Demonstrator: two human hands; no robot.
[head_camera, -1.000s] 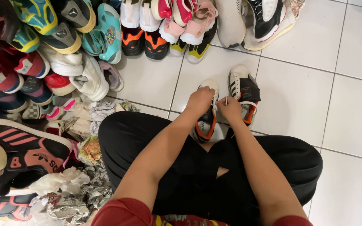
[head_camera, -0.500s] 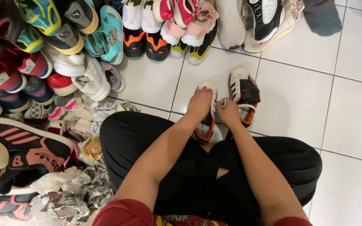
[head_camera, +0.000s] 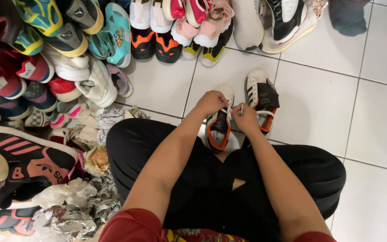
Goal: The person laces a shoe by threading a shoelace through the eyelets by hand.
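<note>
I sit cross-legged on a white tiled floor with a black, white and orange sneaker [head_camera: 218, 130] in front of my knees. My left hand [head_camera: 210, 102] grips its white laces near the toe end. My right hand [head_camera: 246, 118] pinches a white lace tip held upright beside it. The matching second sneaker [head_camera: 261, 101] stands just to the right of my right hand, untouched. My forearms and black trousers hide the heel of the first sneaker.
Many shoes are piled along the top and left [head_camera: 59, 49]. A large black and pink sneaker [head_camera: 23, 163] lies at the left. Crumpled paper [head_camera: 75, 204] lies by my left knee. A dark sock or foot [head_camera: 348, 18] shows at the top right.
The view has shifted slightly. My hands stay on the sneaker's laces, and my right hand now holds a lace tip up.
</note>
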